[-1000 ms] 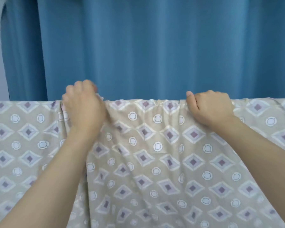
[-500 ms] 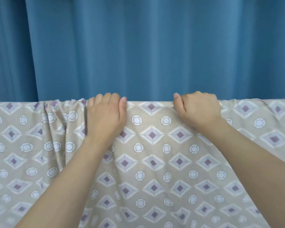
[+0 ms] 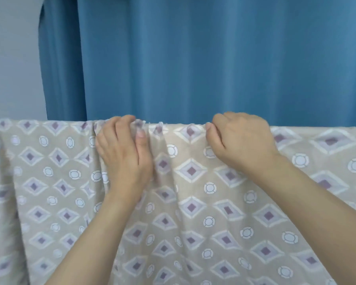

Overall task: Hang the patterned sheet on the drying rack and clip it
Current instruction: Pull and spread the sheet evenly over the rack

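Both hands sit at the top fold of the patterned sheet [image 3: 193,202], which hangs draped over a bar hidden beneath it and fills the lower half of the view, beige with purple diamonds and white rings. Behind it hangs a blue curtain [image 3: 214,58], with a strip of pale wall [image 3: 10,58] at the far left.

Working from the bigger shapes down: two bare forearms rise from the bottom edge, the left from lower centre-left, the right from the lower right corner, converging on the fold. The left hand [image 3: 123,153] lies back-up against the cloth, fingers curled over the top edge and the thumb pressing a gathered pleat of fabric against them, so it pinches the sheet. The right hand [image 3: 240,140] is knuckles-up, fingers curled down over the fold and thumb tucked at its left side, gripping the sheet's top edge.

Compared with half a second earlier, the left hand's fingers have gone from lying over the edge to pinching, cloth is now bunched in pleats between the two hands, and pale wall has come into view past the curtain's left edge.
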A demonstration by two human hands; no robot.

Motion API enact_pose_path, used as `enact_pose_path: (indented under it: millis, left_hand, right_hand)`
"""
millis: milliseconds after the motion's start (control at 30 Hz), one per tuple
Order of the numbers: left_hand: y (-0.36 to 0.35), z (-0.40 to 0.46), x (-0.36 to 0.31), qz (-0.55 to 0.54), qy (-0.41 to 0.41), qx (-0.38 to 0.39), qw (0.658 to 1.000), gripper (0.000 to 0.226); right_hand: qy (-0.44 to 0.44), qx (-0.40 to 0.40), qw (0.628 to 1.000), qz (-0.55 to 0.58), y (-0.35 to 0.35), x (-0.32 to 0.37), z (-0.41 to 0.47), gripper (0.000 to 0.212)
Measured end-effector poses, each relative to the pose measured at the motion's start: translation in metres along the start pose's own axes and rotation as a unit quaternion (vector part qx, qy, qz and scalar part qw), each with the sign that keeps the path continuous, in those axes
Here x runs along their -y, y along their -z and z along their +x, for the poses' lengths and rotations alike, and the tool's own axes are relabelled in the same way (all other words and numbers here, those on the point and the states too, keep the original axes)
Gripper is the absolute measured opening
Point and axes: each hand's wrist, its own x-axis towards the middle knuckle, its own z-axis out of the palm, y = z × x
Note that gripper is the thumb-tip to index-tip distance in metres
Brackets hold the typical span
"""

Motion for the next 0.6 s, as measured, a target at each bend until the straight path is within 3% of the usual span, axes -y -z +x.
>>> enact_pose_path:
  millis: [100,267,400,600]
  left_hand:
    - [0.016,0.032,0.05,-0.025,0.06,0.009,0.998,0.032]
    - [0.015,0.055,0.1,-0.022,-0.038,0.097,0.994,0.024]
    - [0.012,0.067,0.125,-0.042,-0.042,0.088,0.994,0.017]
    - [0.027,0.101,0.179,0.072,0.145,-0.008,0.987,0.025]
  right_hand:
    - [0.04,0.024,0.998,0.035,-0.003,0.042,0.029,0.046]
    - [-0.009,0.083,0.993,0.082,-0.016,0.1,0.065,0.051]
    - [-0.076,0.077,0.994,0.035,-0.026,0.114,0.065,0.058]
    - [-0.14,0.052,0.987,-0.056,-0.038,0.111,0.059,0.068]
